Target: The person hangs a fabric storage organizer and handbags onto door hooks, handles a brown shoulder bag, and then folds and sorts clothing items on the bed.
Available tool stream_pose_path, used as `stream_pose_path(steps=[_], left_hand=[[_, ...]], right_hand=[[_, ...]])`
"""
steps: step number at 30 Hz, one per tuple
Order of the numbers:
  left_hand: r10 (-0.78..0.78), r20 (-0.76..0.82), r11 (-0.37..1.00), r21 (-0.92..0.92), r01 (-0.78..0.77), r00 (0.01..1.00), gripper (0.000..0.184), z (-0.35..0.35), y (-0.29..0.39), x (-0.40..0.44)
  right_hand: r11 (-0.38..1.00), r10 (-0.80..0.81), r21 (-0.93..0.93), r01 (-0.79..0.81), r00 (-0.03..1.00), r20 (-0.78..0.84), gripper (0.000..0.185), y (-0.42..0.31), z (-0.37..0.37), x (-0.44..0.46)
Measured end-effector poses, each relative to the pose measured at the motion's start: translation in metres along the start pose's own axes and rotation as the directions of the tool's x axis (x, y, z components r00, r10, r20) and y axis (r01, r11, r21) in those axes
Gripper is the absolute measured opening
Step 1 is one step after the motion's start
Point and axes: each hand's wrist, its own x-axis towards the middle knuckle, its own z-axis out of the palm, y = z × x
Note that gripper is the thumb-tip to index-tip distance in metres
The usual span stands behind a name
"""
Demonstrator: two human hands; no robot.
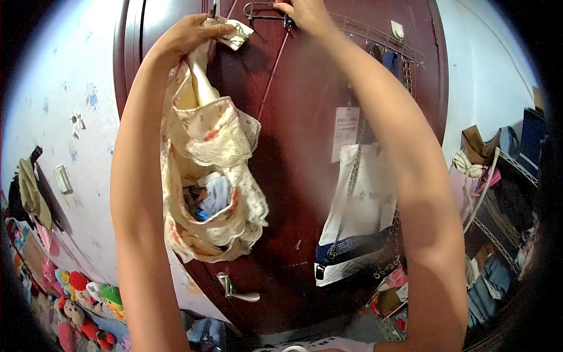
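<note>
A cream hanging organizer [202, 126], lace-trimmed and red-patterned, its lower pocket stuffed with cloth [216, 193], is clamped by the left hand [196, 35] near the door's [293, 193] upper left edge. The wire hook [261, 12] is pinched by the right hand [308, 14].

The door [293, 176] looks like dark reddish wood with a glossy finish, its handle [237, 291] shiny metal, the hanging pocket organizer [214, 141] on the left soft, matt cloth with rough, lacy trim, and the rack [375, 36] near the top thin metal wire.
</note>
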Motion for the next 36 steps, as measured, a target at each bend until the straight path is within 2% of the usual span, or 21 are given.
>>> stream_pose_path(steps=[2, 3, 4, 6, 7, 11, 14, 15, 19, 24, 28, 30, 31, 34, 35, 36], left_hand=[[0.001, 0.003, 0.996, 0.085, -0.001, 1.000, 0.035, -0.005, -0.007, 0.013], [0.009, -0.091, 0.985, 0.173, 0.007, 0.996, 0.039, -0.004, -0.010, 0.018], [0.010, -0.092, 0.985, 0.175, 0.006, 0.996, 0.039, -0.006, -0.012, 0.025], [0.162, -0.093, 0.941, 0.315, -0.126, 0.982, 0.044, -0.012, -0.016, 0.039], [0.162, -0.189, 0.961, 0.254, -0.111, 0.968, 0.046, -0.012, -0.031, 0.051], [0.215, -0.140, 0.941, 0.293, -0.167, 0.967, 0.046, -0.010, -0.032, 0.079], [0.255, -0.111, 0.930, 0.300, -0.212, 0.961, 0.035, 0.004, -0.004, 0.078], [0.233, -0.158, 0.948, 0.258, -0.187, 0.960, 0.025, 0.008, 0.002, 0.079], [0.275, -0.209, 0.954, 0.178, -0.240, 0.938, 0.019, 0.015, 0.010, 0.082], [0.262, -0.244, 0.896, 0.421, -0.142, 0.934, 0.024, 0.013, 0.017, 0.077], [0.265, -0.236, 0.913, 0.374, -0.164, 0.935, 0.027, 0.019, 0.026, 0.069], [0.249, -0.258, 0.908, 0.398, -0.132, 0.933, 0.027, 0.024, 0.030, 0.069], [0.268, -0.273, 0.871, 0.478, -0.111, 0.924, 0.028, 0.024, 0.031, 0.070], [0.256, -0.219, 0.851, 0.512, -0.113, 0.941, 0.027, 0.021, 0.032, 0.073], [0.455, -0.138, 0.726, 0.629, -0.277, 0.880, 0.050, 0.003, -0.017, 0.116], [0.373, -0.068, 0.769, 0.581, -0.267, 0.925, 0.049, 0.002, -0.009, 0.114]], right_hand=[[1.000, 0.001, 0.013, -0.001, 1.000, 0.004, 0.018, 0.001, -0.003, 0.000], [1.000, 0.002, 0.011, -0.002, 1.000, 0.000, 0.018, 0.001, -0.004, 0.000], [1.000, 0.004, 0.008, -0.004, 1.000, -0.005, 0.018, 0.001, -0.006, 0.000], [1.000, -0.023, 0.011, 0.024, 1.000, -0.019, 0.018, 0.002, -0.010, 0.002], [1.000, -0.021, 0.015, 0.021, 1.000, -0.022, 0.018, 0.002, -0.012, 0.002], [0.997, -0.063, 0.046, 0.063, 0.998, 0.010, 0.018, 0.002, -0.022, 0.001], [0.993, -0.081, 0.094, 0.076, 0.995, 0.056, 0.018, 0.001, -0.027, 0.000], [0.990, -0.089, 0.112, 0.081, 0.994, 0.063, 0.017, 0.001, -0.027, -0.001], [0.989, -0.103, 0.109, 0.095, 0.992, 0.067, 0.016, 0.000, -0.028, -0.005], [0.989, -0.107, 0.106, 0.099, 0.992, 0.072, 0.016, -0.003, -0.029, -0.007], [0.988, -0.117, 0.113, 0.103, 0.986, 0.120, 0.015, -0.005, -0.036, -0.017], [0.980, -0.140, 0.156, 0.123, 0.985, 0.099, 0.016, -0.007, -0.036, -0.020], [0.983, -0.130, 0.143, 0.114, 0.985, 0.112, 0.016, -0.008, -0.037, -0.021], [0.984, -0.125, 0.139, 0.109, 0.986, 0.112, 0.017, -0.008, -0.037, -0.019], [0.985, -0.129, 0.129, 0.114, 0.986, 0.110, 0.016, -0.005, -0.033, -0.018], [0.987, -0.117, 0.118, 0.106, 0.989, 0.091, 0.016, -0.006, -0.032, -0.018]])
